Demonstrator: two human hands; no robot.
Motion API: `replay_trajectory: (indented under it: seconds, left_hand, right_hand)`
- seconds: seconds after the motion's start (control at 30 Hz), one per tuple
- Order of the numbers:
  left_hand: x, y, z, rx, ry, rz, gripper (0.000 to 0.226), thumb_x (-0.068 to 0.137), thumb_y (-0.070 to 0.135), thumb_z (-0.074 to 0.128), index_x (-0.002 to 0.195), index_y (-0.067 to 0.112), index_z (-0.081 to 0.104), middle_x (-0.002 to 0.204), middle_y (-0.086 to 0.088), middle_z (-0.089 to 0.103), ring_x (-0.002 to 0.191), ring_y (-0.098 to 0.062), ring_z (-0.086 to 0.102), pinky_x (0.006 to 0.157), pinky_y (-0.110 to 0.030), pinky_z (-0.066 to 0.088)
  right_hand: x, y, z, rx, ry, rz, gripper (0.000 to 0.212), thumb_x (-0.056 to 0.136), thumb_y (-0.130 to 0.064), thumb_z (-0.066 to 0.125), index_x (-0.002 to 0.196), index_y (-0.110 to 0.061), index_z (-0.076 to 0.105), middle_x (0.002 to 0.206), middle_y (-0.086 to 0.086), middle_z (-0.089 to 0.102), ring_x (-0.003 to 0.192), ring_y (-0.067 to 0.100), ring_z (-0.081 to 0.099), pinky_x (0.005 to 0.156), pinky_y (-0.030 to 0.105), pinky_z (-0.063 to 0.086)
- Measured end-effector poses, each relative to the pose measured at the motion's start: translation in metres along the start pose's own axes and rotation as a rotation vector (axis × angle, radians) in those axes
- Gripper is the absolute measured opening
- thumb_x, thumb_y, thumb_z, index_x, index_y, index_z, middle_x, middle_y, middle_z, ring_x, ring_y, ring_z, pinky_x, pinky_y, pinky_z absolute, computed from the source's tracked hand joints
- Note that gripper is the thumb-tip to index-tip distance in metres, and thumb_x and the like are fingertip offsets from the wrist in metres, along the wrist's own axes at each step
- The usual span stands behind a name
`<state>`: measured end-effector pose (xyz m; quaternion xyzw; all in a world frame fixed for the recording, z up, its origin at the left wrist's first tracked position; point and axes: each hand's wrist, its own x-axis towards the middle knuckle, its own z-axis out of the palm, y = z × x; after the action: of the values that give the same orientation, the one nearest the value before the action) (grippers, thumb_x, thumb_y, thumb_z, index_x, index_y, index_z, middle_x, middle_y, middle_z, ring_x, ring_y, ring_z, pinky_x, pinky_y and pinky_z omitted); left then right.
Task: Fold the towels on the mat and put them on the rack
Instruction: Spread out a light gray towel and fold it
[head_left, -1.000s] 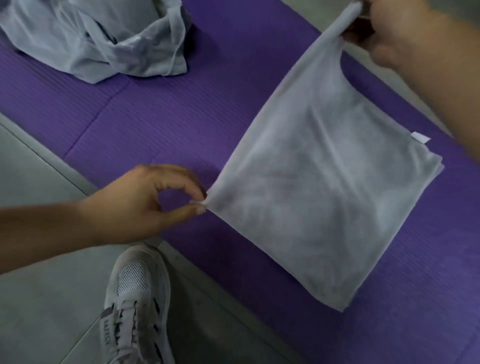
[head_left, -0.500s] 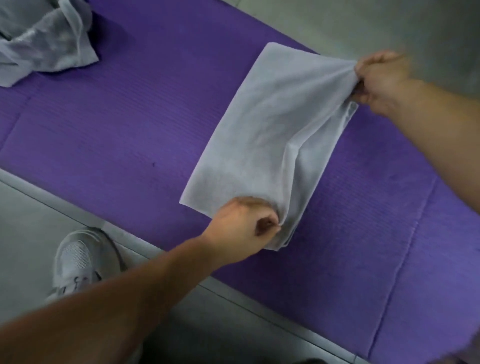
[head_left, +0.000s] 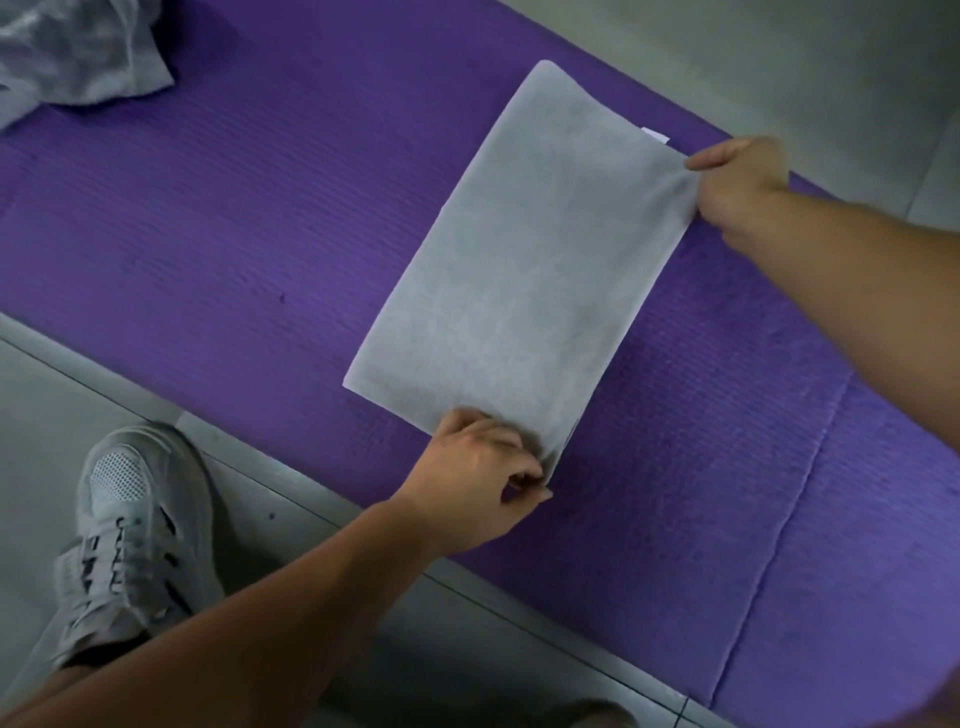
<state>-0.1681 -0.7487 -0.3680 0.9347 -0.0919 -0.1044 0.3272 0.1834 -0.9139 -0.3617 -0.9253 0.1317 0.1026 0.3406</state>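
Fingers (head_left: 522, 462) and thumb of our left hand (head_left: 478, 483) pinch the near corner of the folded towel (head_left: 519, 270), and our right hand (head_left: 737, 182) grips its far right corner. It lies flat on the purple mat (head_left: 208, 234), a white tag (head_left: 655, 136) at its far edge. A heap of crumpled towels (head_left: 67, 57) sits at the mat's far left, well apart, and our grey shoe (head_left: 135, 519) stands on the floor (head_left: 41, 415) beside the mat.

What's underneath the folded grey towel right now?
The purple mat, which shows all round the folded towel. A white tag pokes out at its far edge. The left hand and right hand pinch two corners. The towel's lower layers and the mat beneath are covered.
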Motion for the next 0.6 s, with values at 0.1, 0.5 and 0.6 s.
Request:
replay_trajectory:
  seconds: [0.1,0.5,0.6]
  left_hand:
    - [0.007,-0.007,-0.011,0.022,0.218,-0.057,0.031,0.095,0.047,0.052,0.11,0.029,0.073,0.116,0.008,0.068,0.116,-0.012,0.059,0.112,-0.048,0.036]
    - [0.013,-0.058,-0.014,0.413,0.066,-0.531,0.089,0.095,0.078,0.016,0.163,0.023,0.001,0.169,-0.017,-0.008,0.156,-0.034,-0.011,0.122,-0.062,0.002]
    - [0.014,-0.059,-0.013,0.418,0.074,-0.525,0.088,0.095,0.078,0.017,0.163,0.023,0.004,0.169,-0.017,-0.006,0.156,-0.035,-0.009,0.122,-0.063,0.003]
  right_hand:
    - [-0.022,-0.001,0.0,-0.39,0.005,-0.249,0.029,0.095,-0.018,0.051,0.117,-0.02,0.07,0.141,0.009,0.053,0.131,0.028,0.048,0.107,0.033,0.041]
    - [-0.088,0.026,0.059,-0.925,-0.373,-0.857,0.076,0.095,-0.064,0.009,0.161,-0.028,0.003,0.169,0.001,-0.013,0.154,0.027,-0.016,0.124,0.052,-0.007]
    - [-0.091,0.013,0.059,-0.979,-0.329,-0.852,0.077,0.094,-0.065,0.012,0.16,-0.026,0.009,0.169,0.004,-0.009,0.155,0.028,-0.012,0.123,0.057,-0.002]
